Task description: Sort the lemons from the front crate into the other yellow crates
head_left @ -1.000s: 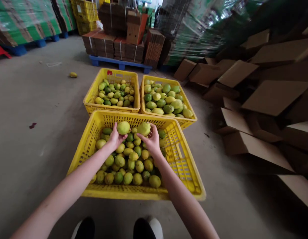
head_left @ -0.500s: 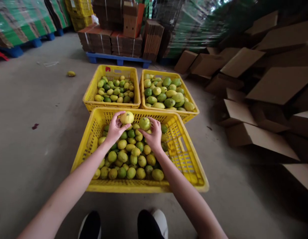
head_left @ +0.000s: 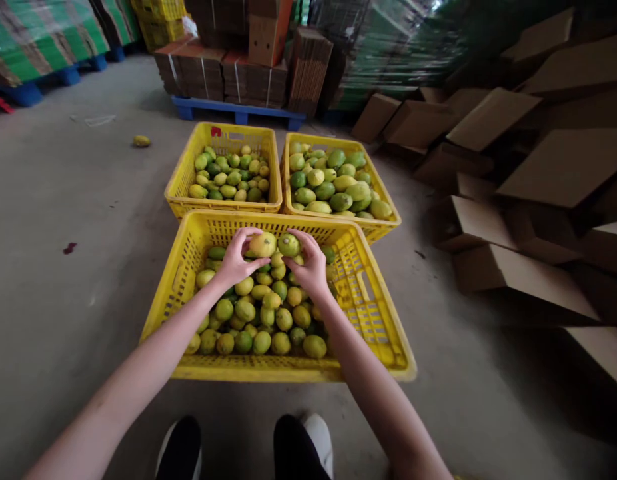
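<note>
Both hands are in over the near yellow crate (head_left: 388, 333) at the centre of the frame. The left hand (head_left: 234, 263) has its fingers curled around a yellowish lemon (head_left: 262, 245), gripping it just above the heap near the crate's far wall. Right beside it, the right hand (head_left: 311, 267) cups a greener lemon (head_left: 288, 245), thumb and fingers closed on it; the two fruits sit almost touching, side by side. Below the hands, the pile of lemons (head_left: 258, 320) fills the left and middle of the crate, while the right part shows bare yellow mesh.

Beyond that, in the upper middle of the frame, two more crates stand side by side against the near one: the left crate (head_left: 178, 193) holds smaller fruit, the right crate (head_left: 388, 217) larger ones. Flattened cardboard boxes (head_left: 538, 180) sprawl across the right side. One loose fruit (head_left: 141, 141) lies on the concrete floor (head_left: 63, 300) at upper left. Two shoes (head_left: 303, 443) show at the bottom edge.
</note>
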`<state>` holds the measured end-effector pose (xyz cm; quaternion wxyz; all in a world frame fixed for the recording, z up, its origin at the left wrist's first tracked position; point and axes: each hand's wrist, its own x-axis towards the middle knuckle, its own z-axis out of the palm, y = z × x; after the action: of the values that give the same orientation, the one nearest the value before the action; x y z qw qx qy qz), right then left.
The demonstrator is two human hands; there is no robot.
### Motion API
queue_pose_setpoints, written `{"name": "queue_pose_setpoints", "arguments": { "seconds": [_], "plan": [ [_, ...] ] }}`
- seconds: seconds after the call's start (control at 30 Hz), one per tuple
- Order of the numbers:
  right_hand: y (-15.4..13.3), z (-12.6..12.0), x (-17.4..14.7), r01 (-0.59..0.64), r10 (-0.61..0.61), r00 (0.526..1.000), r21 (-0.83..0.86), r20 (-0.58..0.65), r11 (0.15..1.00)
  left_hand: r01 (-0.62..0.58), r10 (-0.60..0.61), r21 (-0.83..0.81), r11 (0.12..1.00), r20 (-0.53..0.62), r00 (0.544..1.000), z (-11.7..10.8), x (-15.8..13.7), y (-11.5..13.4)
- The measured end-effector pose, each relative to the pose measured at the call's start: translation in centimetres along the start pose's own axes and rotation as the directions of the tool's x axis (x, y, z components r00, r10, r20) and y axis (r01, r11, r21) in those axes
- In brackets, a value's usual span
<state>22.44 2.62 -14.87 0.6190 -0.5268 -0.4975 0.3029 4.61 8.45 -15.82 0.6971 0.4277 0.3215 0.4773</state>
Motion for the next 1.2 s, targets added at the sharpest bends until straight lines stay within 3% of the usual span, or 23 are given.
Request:
{"name": "queue_pose_setpoints", "arguments": {
  "seconds": [0.1,0.2,0.27,0.4,0.5,0.63,0.9,1.2],
  "plan": [
    [0.3,-0.1,0.3,-0.303,0.277,0.953,0.331,0.123,0.894,0.274,-0.272,-0.053,0.96,0.05,0.961,-0.2,0.5,-0.3],
    [0.4,0.1,0.3,-0.598,0.484,0.802,0.457,0.35,0.658,0.513,-0.51,-0.177,0.84,0.066,0.858,0.1,0.9,-0.5],
    [0.4,0.4,0.3,-0.68,0.523,0.733,0.482,0.434,0.552,0.528,-0.536,-0.262,0.808,0.042,0.843,0.5,1.0,-0.3],
    [0.6,0.9,0.1,-0.624,0.527,0.768,0.608,0.364,0.49,0.444,-0.457,-0.434,0.784,0.08,0.886,0.9,0.5,0.1],
    [0.7,0.9,-0.1,-0.599,0.522,0.774,0.681,0.358,0.422,0.456,-0.443,-0.541,0.706,0.164,0.881,0.5,-0.1,0.2],
    [0.2,0.5,-0.3,-0.518,0.546,0.786,0.791,0.29,0.325,0.393,-0.408,-0.679,0.62,0.148,0.901,0.7,-0.7,0.2],
    [-0.4,1.0,-0.7,-0.511,0.573,0.754,0.834,0.321,0.205,0.326,-0.447,-0.72,0.612,0.025,0.894,1.8,-1.0,0.6],
    [-1.0,1.5,-0.8,-0.49,0.609,0.741,0.847,0.282,0.204,0.252,-0.421,-0.721,0.646,-0.061,0.905,1.2,-0.7,0.7]
  ]
}}
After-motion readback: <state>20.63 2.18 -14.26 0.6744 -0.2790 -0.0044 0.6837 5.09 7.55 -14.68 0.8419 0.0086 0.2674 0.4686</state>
